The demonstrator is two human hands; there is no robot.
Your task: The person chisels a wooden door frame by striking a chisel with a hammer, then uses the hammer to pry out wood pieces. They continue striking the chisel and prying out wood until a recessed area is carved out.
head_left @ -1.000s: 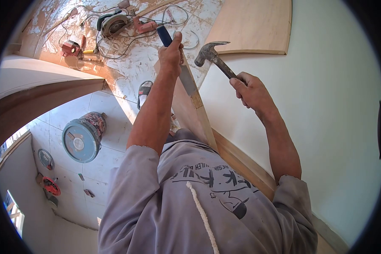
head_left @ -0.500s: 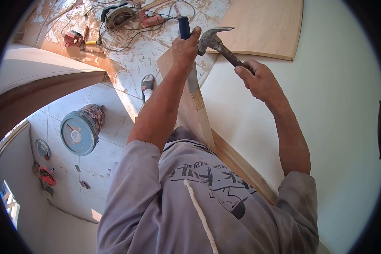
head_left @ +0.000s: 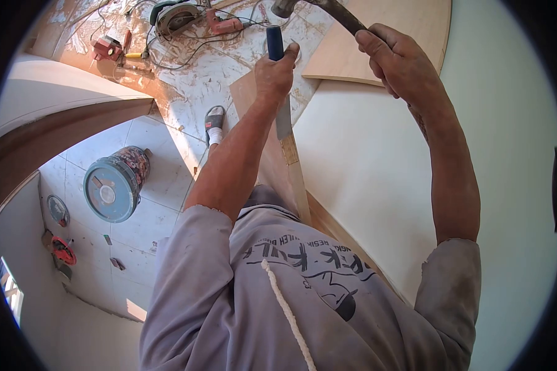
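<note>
My left hand (head_left: 275,78) is closed around a blue-handled chisel (head_left: 275,43), its handle pointing away from me and its blade mostly hidden by the hand. Beneath that hand stands a wooden panel (head_left: 251,102) on edge, with a grey strip (head_left: 283,120) along its narrow side. In my right hand (head_left: 405,62) is a claw hammer (head_left: 340,15), gripped by the handle. The hammer's head is above and right of the chisel, apart from it, and partly cut off by the top of the view.
A curved wooden board (head_left: 377,46) lies at the upper right. On the dusty floor are a circular saw (head_left: 178,21), a red drill (head_left: 224,23) and cords. A lidded bucket (head_left: 111,188) stands left. A sandalled foot (head_left: 215,120) shows beside the panel.
My right hand has raised the hammer up and to the right, away from the chisel. My left hand keeps its grip at nearly the same place.
</note>
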